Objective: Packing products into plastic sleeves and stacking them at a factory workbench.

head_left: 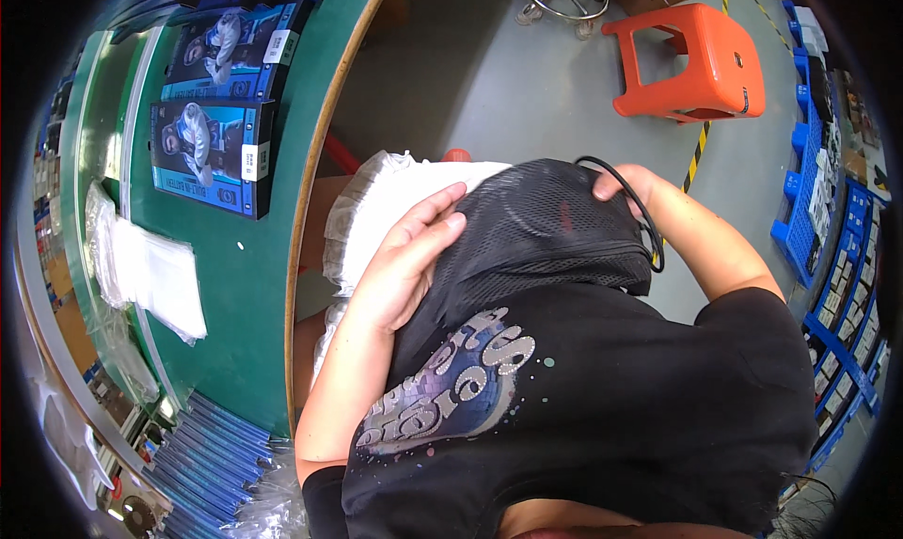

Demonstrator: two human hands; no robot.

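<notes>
A black mesh bag [546, 214] lies in my lap, over white ruffled clothing [367, 205]. My left hand [411, 257] holds it along its left side, thumb and forefinger stretched against the mesh, with the other fingers partly hidden. At the upper right corner, my right hand [632, 189] has its fingers curled at the bag's edge, and their tips are partly hidden. A black cord [644, 214] loops out from that corner and passes around my right hand's fingers.
On the left stands a green-topped table [249, 285] with blue printed boxes [209, 153], clear plastic sleeves [160, 271] and a row of stacked blue boxes [202, 464]. An orange stool [701, 64] is on the floor ahead. Blue bins [804, 182] line the right.
</notes>
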